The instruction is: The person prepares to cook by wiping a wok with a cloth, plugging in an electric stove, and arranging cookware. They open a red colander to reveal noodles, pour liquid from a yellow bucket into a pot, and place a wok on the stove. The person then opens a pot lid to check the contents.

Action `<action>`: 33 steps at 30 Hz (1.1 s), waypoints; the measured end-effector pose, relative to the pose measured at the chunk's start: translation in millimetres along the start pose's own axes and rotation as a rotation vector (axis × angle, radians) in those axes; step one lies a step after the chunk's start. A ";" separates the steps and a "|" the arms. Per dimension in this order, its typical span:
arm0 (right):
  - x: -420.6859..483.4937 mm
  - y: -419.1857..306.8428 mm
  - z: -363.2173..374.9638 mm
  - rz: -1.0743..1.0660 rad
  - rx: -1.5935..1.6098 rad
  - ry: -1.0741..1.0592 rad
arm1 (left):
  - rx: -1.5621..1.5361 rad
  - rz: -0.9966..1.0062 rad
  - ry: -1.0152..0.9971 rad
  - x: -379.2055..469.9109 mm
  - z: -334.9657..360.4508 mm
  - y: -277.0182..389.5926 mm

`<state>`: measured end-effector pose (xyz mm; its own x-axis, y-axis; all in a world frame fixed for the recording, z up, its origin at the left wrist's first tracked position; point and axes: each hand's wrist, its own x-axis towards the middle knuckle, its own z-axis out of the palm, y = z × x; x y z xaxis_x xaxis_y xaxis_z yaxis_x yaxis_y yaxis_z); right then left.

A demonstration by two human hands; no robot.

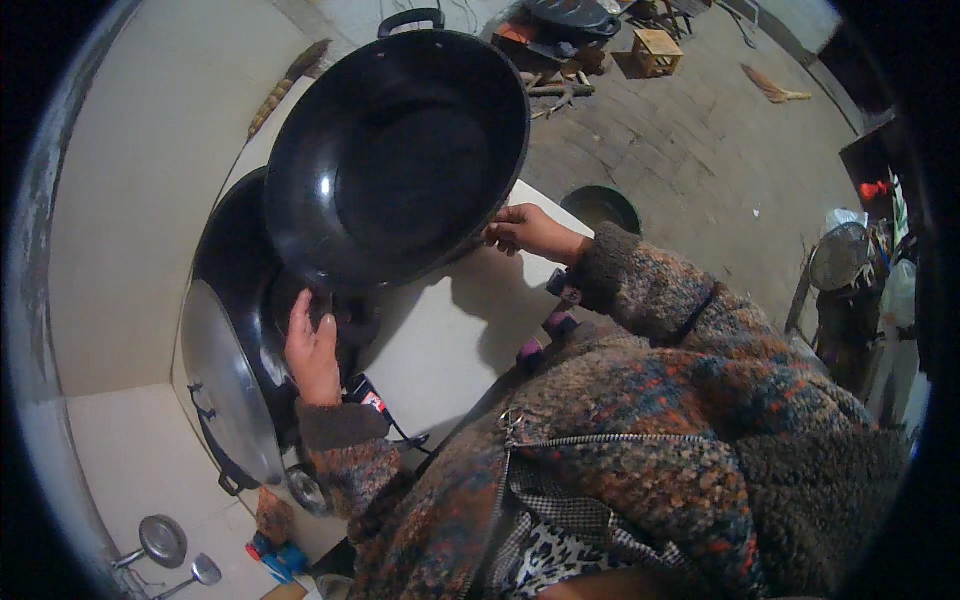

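A large black pan (420,157) with two loop handles, the far one in sight, is tilted above a white counter (409,360). My right hand (525,231) has its bent fingers at the pan's right lower rim; the contact is partly hidden. At the near rim, my left hand (313,352) is upright with its thumb and fingers apart; a handle there is too dark to make out. Behind and left of the pan sits a second large black pan (240,232). A domed metal lid (225,382) leans inside that pan, against the wall side.
Ladles (163,540) hang at the lower left, near a small metal lid (307,489). On the floor are a dark basin (602,208), firewood (559,91), a wooden stool (657,52) and a hand broom (774,84). A wire strainer (838,256) is at the right.
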<state>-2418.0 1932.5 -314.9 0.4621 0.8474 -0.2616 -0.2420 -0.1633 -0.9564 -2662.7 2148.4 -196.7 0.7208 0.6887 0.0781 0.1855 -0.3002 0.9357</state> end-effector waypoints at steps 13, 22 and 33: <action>-37.1 4.2 1.2 0.093 0.113 -0.044 | -0.142 -0.169 0.051 -43.4 -32.7 -0.8; -38.6 1.2 12.5 0.182 0.053 0.009 | -0.139 -0.127 0.064 -54.7 -42.4 -6.2; -37.7 9.8 57.4 0.205 0.012 -0.191 | -0.216 -0.104 -0.061 -80.3 -20.1 -18.4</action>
<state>-2486.8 1927.9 -307.0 0.2338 0.8773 -0.4191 -0.3246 -0.3359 -0.8842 -2737.4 2111.8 -213.2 0.7453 0.6657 -0.0373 0.1184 -0.0772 0.9900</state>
